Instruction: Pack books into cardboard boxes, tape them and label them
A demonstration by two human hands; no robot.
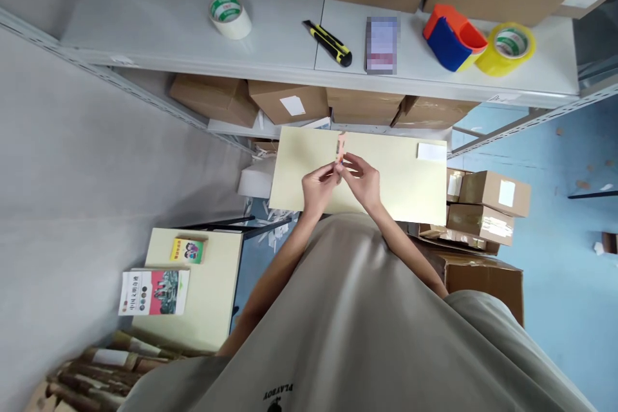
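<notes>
Hands (340,181) over pale table (410,187), grey shelf (290,38), blue floor (570,270)

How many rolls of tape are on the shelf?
2. A white roll of tape lies at the shelf's left end; a yellow roll of tape sits at the right end, beside the orange-and-blue dispenser. Boxes might hide more.

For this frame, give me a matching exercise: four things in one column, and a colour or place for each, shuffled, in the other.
Things:
1. utility knife
2. tape dispenser
3. white tape roll
4. small strip

Colour or place:
A. orange and blue
B. pinched between the left hand and right hand
C. yellow and black
D. farthest left on the shelf

Pairs: 1-C, 2-A, 3-D, 4-B
</notes>
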